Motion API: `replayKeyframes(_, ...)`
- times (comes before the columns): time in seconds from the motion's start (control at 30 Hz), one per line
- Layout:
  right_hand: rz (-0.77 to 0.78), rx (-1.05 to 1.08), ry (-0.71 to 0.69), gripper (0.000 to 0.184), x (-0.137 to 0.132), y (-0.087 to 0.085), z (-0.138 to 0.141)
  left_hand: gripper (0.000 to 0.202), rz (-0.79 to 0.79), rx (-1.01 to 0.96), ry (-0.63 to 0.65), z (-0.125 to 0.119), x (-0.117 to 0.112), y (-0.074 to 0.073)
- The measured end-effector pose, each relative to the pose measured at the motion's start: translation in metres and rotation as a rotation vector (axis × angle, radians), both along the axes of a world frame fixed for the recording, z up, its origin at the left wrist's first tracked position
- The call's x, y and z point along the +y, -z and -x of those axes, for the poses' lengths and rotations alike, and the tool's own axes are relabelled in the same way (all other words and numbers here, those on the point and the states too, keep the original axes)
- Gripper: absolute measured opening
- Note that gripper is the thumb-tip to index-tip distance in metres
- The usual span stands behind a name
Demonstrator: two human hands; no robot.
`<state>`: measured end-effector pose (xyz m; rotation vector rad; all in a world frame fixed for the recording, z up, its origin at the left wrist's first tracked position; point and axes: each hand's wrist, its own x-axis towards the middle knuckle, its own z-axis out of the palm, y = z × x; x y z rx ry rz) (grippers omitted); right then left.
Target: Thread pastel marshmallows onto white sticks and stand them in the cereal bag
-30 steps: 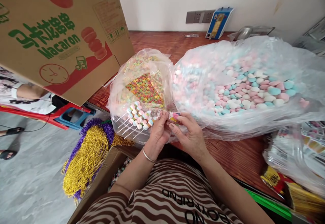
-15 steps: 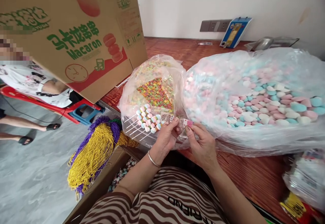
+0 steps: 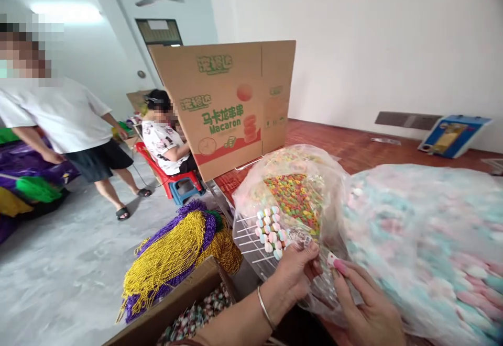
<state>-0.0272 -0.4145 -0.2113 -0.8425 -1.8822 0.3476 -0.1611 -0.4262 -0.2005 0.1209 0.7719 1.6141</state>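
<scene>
My left hand (image 3: 293, 272) is closed on a clear packet of pastel candy skewers (image 3: 271, 231), whose white sticks fan out to the left. My right hand (image 3: 363, 304) pinches the packet's right end between thumb and fingers. Both hands are at the table's near edge, in front of a clear bag of small coloured candy rings (image 3: 296, 194). A large clear bag of pink, blue and white candies (image 3: 432, 241) lies to the right of my hands.
A "Macaron" cardboard box (image 3: 231, 105) stands at the table's left end. Gold and purple bead strings (image 3: 176, 257) hang over an open carton (image 3: 173, 309) below. One person sits on a red stool (image 3: 178, 181); another person (image 3: 74, 126) stands on the grey floor.
The view has swung up and to the left, bringing the room and two people into sight. My hands keep the same hold on the skewer packet.
</scene>
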Motion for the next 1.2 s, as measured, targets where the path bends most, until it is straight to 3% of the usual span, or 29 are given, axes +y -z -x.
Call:
replayKeyframes(0.13, 0.007, -0.047, -0.07, 0.029, 0.0, -0.002, 0.008, 0.056, -0.027, 0.005, -0.037, 0.004, -0.007, -0.008)
replayKeyframes(0.3, 0.134, -0.067, -0.011, 0.039, -0.008, -0.007, 0.01, 0.059, -0.001, -0.023, -0.048, 0.011, -0.018, -0.018)
replayKeyframes(0.4, 0.144, -0.088, -0.041, 0.042, -0.007, -0.007, 0.012, 0.06, -0.022, -0.022, -0.042, 0.015, -0.022, -0.018)
replayKeyframes(0.5, 0.077, -0.089, -0.117, 0.038, -0.004, -0.008, 0.017, 0.06, -0.052, 0.001, -0.033, 0.018, -0.023, -0.014)
replayKeyframes(0.63, 0.004, -0.091, -0.118, 0.035, -0.003, -0.014, 0.021, 0.058, -0.073, 0.016, -0.014, 0.019, -0.023, -0.012)
replayKeyframes(0.87, 0.084, -0.051, -0.147, 0.026, -0.019, -0.029, 0.015, 0.057, -0.056, 0.026, -0.107, 0.024, -0.027, -0.012)
replayKeyframes(0.97, 0.175, -0.016, -0.175, 0.022, -0.022, -0.041, 0.013, 0.049, -0.046, 0.038, -0.181, 0.049, -0.031, -0.012)
replayKeyframes(1.2, 0.329, -0.15, -0.195, 0.024, 0.0, -0.054, 0.011, 0.025, -0.063, 0.026, -0.564, 0.15, -0.059, -0.01)
